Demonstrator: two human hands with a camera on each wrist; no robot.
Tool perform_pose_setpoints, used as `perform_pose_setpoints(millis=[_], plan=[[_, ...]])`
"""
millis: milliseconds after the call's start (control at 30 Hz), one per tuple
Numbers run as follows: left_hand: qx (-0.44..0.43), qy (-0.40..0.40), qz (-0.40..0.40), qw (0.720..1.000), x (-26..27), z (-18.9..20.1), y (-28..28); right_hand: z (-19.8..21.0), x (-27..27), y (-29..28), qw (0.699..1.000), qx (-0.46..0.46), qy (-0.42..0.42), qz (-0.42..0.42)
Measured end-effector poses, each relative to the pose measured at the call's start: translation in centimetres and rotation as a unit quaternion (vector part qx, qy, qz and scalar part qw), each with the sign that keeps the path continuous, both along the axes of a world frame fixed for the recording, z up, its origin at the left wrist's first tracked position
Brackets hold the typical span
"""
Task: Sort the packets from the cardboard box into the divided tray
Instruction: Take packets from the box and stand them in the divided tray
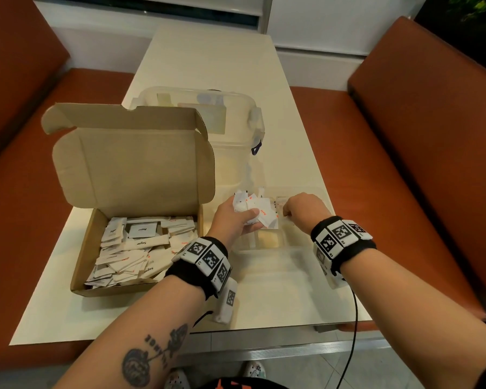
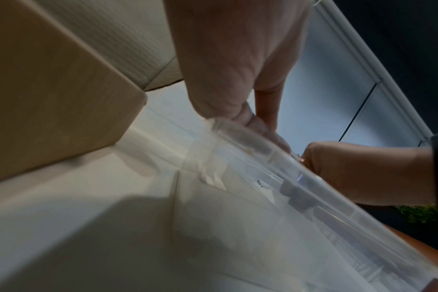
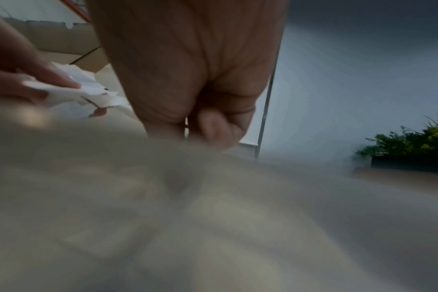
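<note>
Packets (image 1: 135, 248) fill the open cardboard box (image 1: 80, 256) on the counter (image 1: 208, 66), beside the clear divided tray (image 1: 292, 265). Left hand (image 1: 233, 220) clutches a bunch of packets (image 1: 257, 211) over the tray; right hand (image 1: 303, 209) is curled there, its contents hidden.

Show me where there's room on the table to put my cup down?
The bare table beyond the clear lidded tub is free, and so is the near strip in front of the cardboard box. It is crowded in the middle: box, divided tray and both hands sit close together there.
</note>
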State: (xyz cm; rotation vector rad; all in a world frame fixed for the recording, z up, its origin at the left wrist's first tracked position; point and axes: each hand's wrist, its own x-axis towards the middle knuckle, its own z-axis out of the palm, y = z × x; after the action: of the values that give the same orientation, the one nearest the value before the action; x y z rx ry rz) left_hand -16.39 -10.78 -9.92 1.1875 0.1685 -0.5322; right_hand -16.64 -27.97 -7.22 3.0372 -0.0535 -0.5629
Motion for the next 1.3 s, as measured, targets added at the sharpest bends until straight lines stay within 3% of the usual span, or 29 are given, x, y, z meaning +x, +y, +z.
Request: perform_pose_setpoints(millis=[267,500,767,1000,1300], plan=[[0.002,-0.002,-0.003,1.000,0.0,-0.1,0.0,-0.8,-0.4,-0.9,0.999,0.034,-0.036,0.019],[0.003,-0.001,-0.007,1.000,0.0,-0.1,0.0,-1.3,-0.2,-0.7,0.999,0.008,-0.033,0.031],[0.003,0.002,-0.010,1.000,0.1,-0.1,0.1,-0.9,-0.2,-1.5,0.986,0.117,-0.113,-0.033],[0.004,-0.002,-0.013,1.000,0.0,-0.1,0.1,-1.0,-1.0,-2.2,0.993,0.037,-0.112,0.022],[0.011,0.000,-0.014,1.000,-0.1,0.1,0.1,-1.1,-1.1,-2.0,0.993,0.027,-0.112,0.015]])
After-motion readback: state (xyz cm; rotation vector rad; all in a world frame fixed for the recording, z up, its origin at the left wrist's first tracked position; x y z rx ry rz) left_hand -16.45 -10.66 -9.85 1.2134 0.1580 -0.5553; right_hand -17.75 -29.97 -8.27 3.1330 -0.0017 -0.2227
